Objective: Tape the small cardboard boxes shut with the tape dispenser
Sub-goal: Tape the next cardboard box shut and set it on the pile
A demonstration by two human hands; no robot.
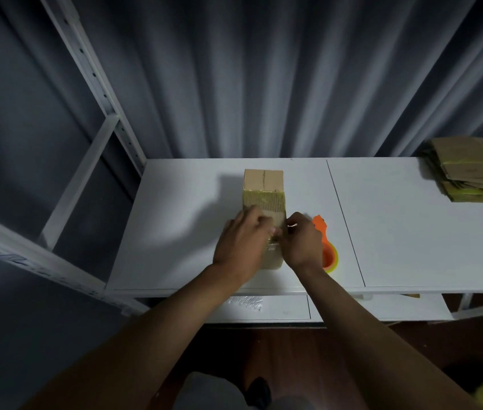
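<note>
Brown corrugated cardboard box (265,199), small and oblong, with yellowish tape already across its middle: it lies on the white laminate table (412,232), near the middle of the left panel. This box is the landmark for all places below.

Left hand (241,247): over the box's near-left part, fingers curled down onto the top face. Right hand (302,241): at the box's near-right edge, fingers bunched together as if pinching a tape end or flap. Whether anything sits between them cannot be told.

Orange plastic tape dispenser with a yellow-green tape roll (327,250): just right of the box, lying on the table, partly behind the right hand and held by neither hand.

Stack of flattened brown cardboard boxes (471,173): well right of the box, at the table's far corner.

Risks, as judged:
- Tape could wrinkle or stick to itself if the end is pressed down unevenly.
- The light box could slide or tip if the left hand eases off while the right pulls.
- The seam at the far end looks untaped and could spring open.

Hidden or unclear:
- The box's near end is covered by both hands.
- Fingertips are blurred.
- The dispenser's blade is not visible.
- The stack is cut off by the frame edge.
</note>
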